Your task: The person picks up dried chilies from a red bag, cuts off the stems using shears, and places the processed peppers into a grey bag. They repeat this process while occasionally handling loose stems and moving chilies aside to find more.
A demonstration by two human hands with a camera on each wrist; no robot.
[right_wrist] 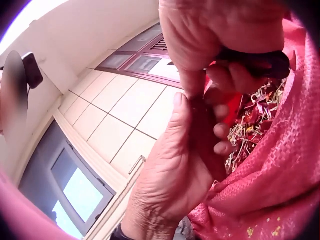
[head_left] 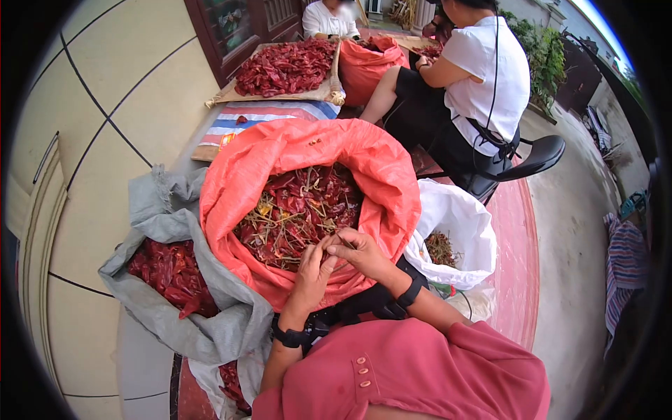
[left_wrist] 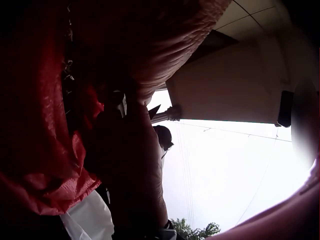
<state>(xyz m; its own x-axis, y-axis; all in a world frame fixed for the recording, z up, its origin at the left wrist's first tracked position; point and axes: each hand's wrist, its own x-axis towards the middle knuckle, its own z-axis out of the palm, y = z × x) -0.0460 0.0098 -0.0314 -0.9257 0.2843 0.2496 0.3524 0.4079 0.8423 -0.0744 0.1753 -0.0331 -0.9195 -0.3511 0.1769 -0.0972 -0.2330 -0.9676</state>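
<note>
Both hands meet over the near rim of a large red woven sack [head_left: 231,210] filled with dried red chili peppers [head_left: 318,192] and loose stems. In the right wrist view, the left hand [right_wrist: 165,175] curls its fingers round a dried chili [right_wrist: 232,110], its thumb pointing up. Above it, the right hand [right_wrist: 225,30] bends its fingers round a dark, glossy dried chili [right_wrist: 270,65], its thumb reaching down to the left hand's thumb. Shadow hides much between the fingers. In the left wrist view, the hands appear mostly as dark shapes.
A grey sack [head_left: 231,325] of chilies stands left, and a white sack [head_left: 479,245] with stems stands right. Beyond are a board heaped with chilies [head_left: 287,66] and another red sack [head_left: 367,73]. One person [head_left: 483,77] sits ahead right, another [head_left: 329,21] farther back.
</note>
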